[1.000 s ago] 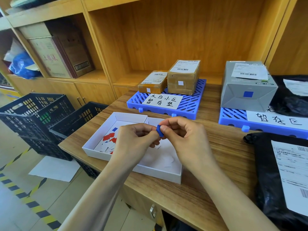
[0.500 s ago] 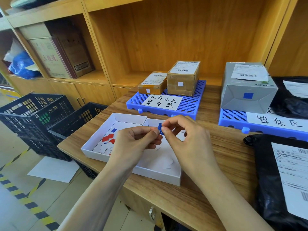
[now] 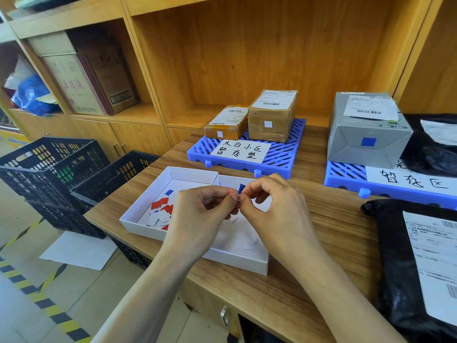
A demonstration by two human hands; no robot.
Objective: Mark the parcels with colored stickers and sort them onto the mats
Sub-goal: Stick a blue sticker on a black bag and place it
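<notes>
My left hand (image 3: 202, 214) and my right hand (image 3: 274, 209) meet fingertip to fingertip over a white tray (image 3: 141, 209). Between them they pinch a small blue sticker (image 3: 241, 188). Red, white and blue stickers (image 3: 162, 210) lie loose in the tray. Two brown cardboard parcels (image 3: 272, 115), each with a white sticker, stand on the left blue mat (image 3: 284, 157). A grey box parcel (image 3: 366, 129) with a blue sticker sits on the right blue mat (image 3: 346, 177). A black bag parcel (image 3: 415, 263) with a shipping label lies on the table at the right.
Another black bag (image 3: 432, 144) rests on the right mat behind the grey box. Two black plastic crates (image 3: 49, 174) stand on the floor left of the wooden table (image 3: 321, 219). Wooden shelves (image 3: 197, 58) rise behind, holding boxes and a blue bag.
Both hands have stayed together over the tray, working the blue sticker between their fingertips. The sticker now stands out above my right fingers.
</notes>
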